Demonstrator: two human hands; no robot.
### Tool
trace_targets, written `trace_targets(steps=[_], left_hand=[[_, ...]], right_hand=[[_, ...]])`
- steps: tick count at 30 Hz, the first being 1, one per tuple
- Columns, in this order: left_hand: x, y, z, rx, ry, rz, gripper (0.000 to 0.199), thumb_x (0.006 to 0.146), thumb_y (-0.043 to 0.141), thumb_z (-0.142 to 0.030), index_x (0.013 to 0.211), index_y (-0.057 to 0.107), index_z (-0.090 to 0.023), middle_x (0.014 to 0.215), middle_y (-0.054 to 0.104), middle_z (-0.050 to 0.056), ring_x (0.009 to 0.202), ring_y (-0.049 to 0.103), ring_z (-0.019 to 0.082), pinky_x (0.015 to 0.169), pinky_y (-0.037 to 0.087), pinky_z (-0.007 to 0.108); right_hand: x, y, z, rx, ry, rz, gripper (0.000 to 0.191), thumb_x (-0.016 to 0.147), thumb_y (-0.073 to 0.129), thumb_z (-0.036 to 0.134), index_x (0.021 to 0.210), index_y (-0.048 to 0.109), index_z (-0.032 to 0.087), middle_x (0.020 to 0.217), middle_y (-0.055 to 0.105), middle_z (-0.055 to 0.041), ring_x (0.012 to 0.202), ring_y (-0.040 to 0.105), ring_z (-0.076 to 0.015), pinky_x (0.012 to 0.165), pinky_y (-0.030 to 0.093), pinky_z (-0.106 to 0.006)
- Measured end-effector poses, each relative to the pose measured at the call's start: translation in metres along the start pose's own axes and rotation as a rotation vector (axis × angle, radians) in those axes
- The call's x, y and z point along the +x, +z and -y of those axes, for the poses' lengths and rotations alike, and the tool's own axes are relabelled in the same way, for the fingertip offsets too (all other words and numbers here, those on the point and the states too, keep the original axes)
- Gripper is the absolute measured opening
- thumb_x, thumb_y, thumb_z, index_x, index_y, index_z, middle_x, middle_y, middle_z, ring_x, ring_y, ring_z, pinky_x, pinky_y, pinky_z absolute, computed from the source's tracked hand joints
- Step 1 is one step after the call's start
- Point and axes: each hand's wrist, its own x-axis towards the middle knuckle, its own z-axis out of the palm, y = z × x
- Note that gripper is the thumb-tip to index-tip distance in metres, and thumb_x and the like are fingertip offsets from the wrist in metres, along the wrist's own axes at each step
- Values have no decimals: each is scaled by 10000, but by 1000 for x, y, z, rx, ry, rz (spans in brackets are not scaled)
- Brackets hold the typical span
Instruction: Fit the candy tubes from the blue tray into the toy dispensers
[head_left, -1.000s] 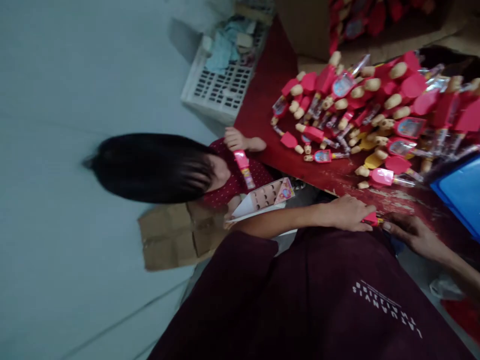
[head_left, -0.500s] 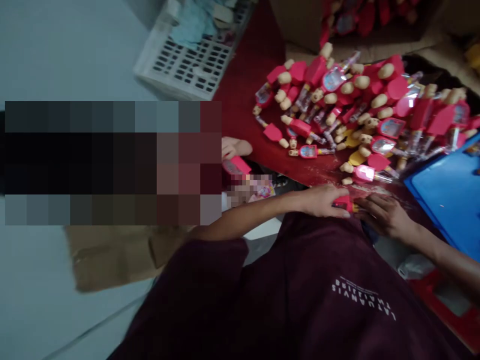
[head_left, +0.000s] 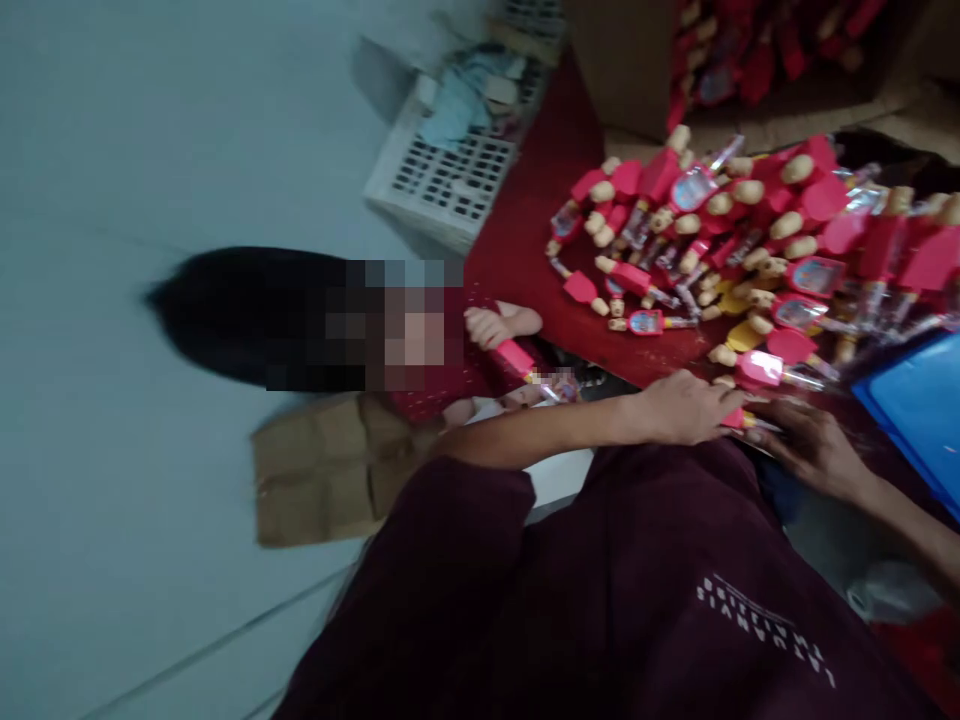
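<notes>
My left hand (head_left: 684, 408) is closed around a small red plastic toy (head_left: 733, 419), just above my lap at the table's near edge. A yellow collar and a clear tube stick out of the toy toward my right hand (head_left: 814, 448). The fingers of that hand are bent at the tube's end and seem to pinch it, though the fingertips are partly hidden. Beyond my hands lies a pile of similar toys (head_left: 823, 200), red with a few yellow, with tan knob-like heads and clear tubes.
A blue plastic tray (head_left: 919, 400) stands at the right. Behind the pile is a cardboard box (head_left: 622, 60) of red toys. A white basket (head_left: 431, 185) holds cloth at the table's left. Another person (head_left: 255, 315) sits left, their hand (head_left: 491, 325) holding a red toy. Flattened cardboard (head_left: 315, 470) lies below.
The view has shifted, so everything appears farther right and slightly lower. My hands stay together at the toy, and more of its clear tube shows. More of the other person is visible.
</notes>
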Motion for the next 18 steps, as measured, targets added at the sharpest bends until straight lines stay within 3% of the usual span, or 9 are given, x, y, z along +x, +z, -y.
trace_targets(steps=[4, 10, 12, 18], left_hand=[[2, 4, 19, -179, -43, 51, 502, 980, 529, -461, 1346, 514, -119, 1118, 690, 148, 971, 664, 268, 729, 466, 329], [0, -12, 43, -830, -60, 191, 442, 857, 656, -576, 978, 649, -151, 848, 665, 30, 722, 585, 148, 646, 385, 250], [1, -15, 40, -829, -44, 182, 431, 837, 680, -571, 936, 638, -154, 777, 634, 9, 668, 552, 135, 629, 365, 249], [7, -21, 16, -417, -23, 70, 413, 882, 654, -536, 1063, 607, -168, 760, 644, 30, 716, 604, 191, 641, 365, 272]], right_hand=[[5, 3, -5, -71, 22, 30, 305, 990, 562, 364, 1213, 659, 180, 987, 757, -97, 800, 729, -223, 627, 561, -306], [12, -2, -5, -380, -342, -151, 375, 944, 635, 270, 1309, 609, 185, 867, 699, -83, 741, 648, -206, 657, 521, -326], [10, -6, -4, -379, -390, -123, 396, 960, 602, 242, 1350, 575, 178, 810, 655, -63, 703, 609, -186, 619, 490, -307], [-3, -15, 2, -380, -380, -89, 365, 985, 547, 226, 1335, 556, 125, 893, 660, -95, 756, 605, -187, 634, 480, -308]])
